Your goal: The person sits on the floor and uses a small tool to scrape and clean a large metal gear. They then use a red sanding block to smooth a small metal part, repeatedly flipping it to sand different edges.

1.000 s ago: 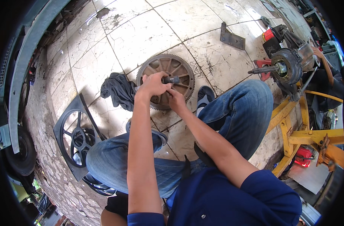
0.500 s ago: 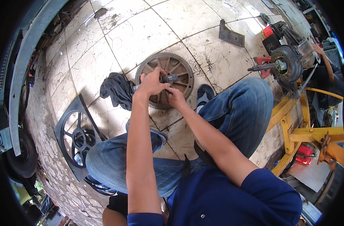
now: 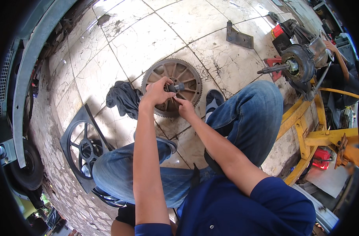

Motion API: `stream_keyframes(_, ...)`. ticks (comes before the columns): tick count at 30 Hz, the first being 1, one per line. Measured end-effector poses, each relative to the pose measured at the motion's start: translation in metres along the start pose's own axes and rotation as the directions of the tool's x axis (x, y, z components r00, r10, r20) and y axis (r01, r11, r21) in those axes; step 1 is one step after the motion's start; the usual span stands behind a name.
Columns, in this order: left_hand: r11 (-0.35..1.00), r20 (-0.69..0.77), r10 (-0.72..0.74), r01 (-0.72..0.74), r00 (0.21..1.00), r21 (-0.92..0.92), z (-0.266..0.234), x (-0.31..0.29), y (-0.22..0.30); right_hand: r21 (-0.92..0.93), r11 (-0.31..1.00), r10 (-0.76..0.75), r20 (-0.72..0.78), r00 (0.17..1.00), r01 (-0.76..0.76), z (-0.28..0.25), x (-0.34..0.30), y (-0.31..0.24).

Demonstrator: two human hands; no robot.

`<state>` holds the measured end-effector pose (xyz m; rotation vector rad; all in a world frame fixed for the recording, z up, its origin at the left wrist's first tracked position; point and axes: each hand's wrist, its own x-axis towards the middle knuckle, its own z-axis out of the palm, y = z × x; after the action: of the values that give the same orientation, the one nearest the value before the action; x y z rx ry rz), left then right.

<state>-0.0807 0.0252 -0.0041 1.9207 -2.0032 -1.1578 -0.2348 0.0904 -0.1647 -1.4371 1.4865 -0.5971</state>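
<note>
Centre: a dull metal toothed wheel (image 3: 186, 76); left of it, matt, wrinkled cloth (image 3: 123, 99); upper frame: glossy, cracked tiles (image 3: 138, 37).

Around me: one pale tiled floor (image 3: 140, 35), cracked, stained, dark-jointed; white light (image 3: 262, 9) glaring off its far part. At my left, rough, broken paving (image 3: 75, 208). At my right, one yellow metal frame (image 3: 325, 138).

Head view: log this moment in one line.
left hand: around dark cylindrical part; right hand: close beside left; toothed wheel: on tiled floor, under hands; dark cloth: left of wheel
</note>
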Motion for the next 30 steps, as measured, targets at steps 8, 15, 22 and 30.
stream_keyframes(8, 0.999, -0.110, 0.027, -0.023, 0.994, 0.037, 0.003, -0.001, 0.007, 0.097, 0.995, -0.030, -0.093, 0.995, 0.039, 0.011, 0.000, 0.002)
stream_keyframes(15, 0.997, -0.083, 0.019, -0.012, 0.996, 0.078, 0.002, -0.004, 0.013, 0.117, 0.993, -0.001, -0.072, 0.997, 0.010, 0.002, -0.005, -0.016)
stream_keyframes(22, 0.992, -0.076, 0.006, 0.004, 0.997, 0.126, 0.009, 0.001, 0.007, 0.154, 0.988, 0.028, -0.028, 0.999, -0.023, -0.003, -0.002, -0.013)
stream_keyframes(30, 0.991, -0.115, 0.096, -0.083, 0.989, 0.108, 0.009, -0.004, -0.003, 0.096, 0.995, -0.022, -0.004, 1.000, 0.022, -0.012, 0.000, -0.044)
